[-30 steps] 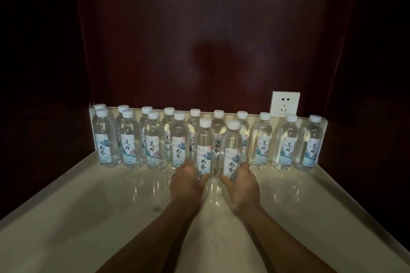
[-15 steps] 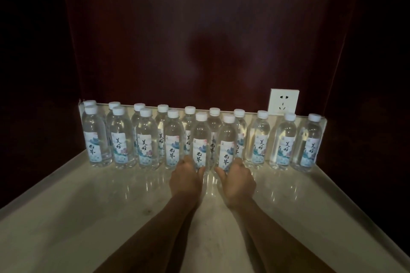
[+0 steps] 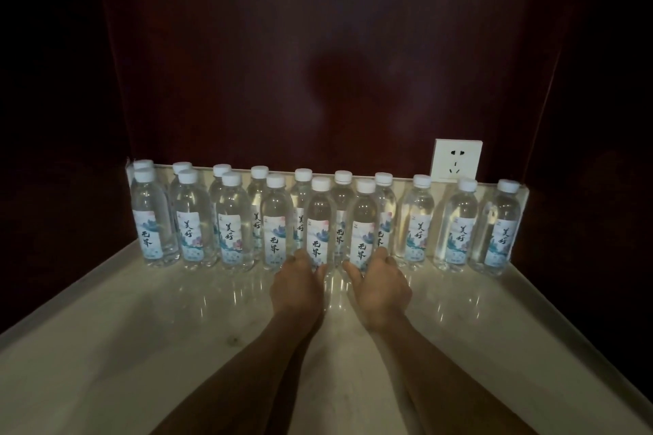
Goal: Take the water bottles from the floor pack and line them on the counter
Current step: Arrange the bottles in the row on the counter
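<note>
Several clear water bottles with white caps and blue-white labels stand in two rows along the back of the pale counter (image 3: 141,346). My left hand (image 3: 298,281) wraps the base of one front-row bottle (image 3: 319,219). My right hand (image 3: 381,281) wraps the base of the bottle beside it (image 3: 364,219). Both bottles stand upright on the counter, in line with the front row. The back row reaches further right, ending at a bottle (image 3: 501,226) near the right corner. The floor pack is out of view.
A white wall socket (image 3: 456,160) sits on the dark red back wall above the right end of the rows. Dark walls close in the counter left and right. The counter has a raised rim along its left and right edges.
Both hands pushed their two bottles back and down until they stood in the front row. The hands stay around the bottle bases.
</note>
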A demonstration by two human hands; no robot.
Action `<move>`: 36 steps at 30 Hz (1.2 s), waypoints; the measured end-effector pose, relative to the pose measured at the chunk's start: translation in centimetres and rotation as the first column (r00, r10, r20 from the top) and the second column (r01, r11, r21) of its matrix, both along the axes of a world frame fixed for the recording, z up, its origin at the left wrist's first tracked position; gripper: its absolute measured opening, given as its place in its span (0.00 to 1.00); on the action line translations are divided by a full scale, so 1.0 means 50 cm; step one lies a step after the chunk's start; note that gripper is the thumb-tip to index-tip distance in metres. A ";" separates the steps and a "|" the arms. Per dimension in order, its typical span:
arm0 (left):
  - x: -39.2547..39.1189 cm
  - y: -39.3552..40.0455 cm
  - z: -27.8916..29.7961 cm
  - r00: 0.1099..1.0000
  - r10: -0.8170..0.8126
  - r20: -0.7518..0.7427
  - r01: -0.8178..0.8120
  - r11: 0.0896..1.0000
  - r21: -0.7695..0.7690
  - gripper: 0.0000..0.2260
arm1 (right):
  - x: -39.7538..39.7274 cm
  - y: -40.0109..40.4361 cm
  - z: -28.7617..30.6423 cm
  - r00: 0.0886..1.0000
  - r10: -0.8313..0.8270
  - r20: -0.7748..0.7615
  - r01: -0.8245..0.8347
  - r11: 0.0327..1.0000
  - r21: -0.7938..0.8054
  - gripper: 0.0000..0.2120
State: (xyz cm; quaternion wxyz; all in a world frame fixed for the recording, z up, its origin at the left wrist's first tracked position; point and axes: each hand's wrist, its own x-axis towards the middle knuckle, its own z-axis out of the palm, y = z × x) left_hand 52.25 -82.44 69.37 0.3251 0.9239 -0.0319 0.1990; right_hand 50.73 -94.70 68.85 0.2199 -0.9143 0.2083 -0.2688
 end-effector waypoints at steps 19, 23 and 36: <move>0.013 -0.005 -0.001 0.996 0.044 -0.075 -0.044 0.999 -0.007 0.14 | -0.008 -0.006 0.002 1.000 0.026 -0.010 -0.026 0.999 0.039 0.23; 0.013 -0.010 -0.001 0.998 0.045 -0.051 -0.045 0.999 -0.003 0.16 | -0.007 -0.005 0.002 1.000 0.026 -0.007 -0.025 0.999 0.043 0.22; 0.014 -0.008 -0.010 0.999 0.041 -0.033 -0.042 0.999 -0.022 0.15 | -0.009 -0.002 0.000 1.000 0.007 0.004 -0.007 0.998 0.069 0.22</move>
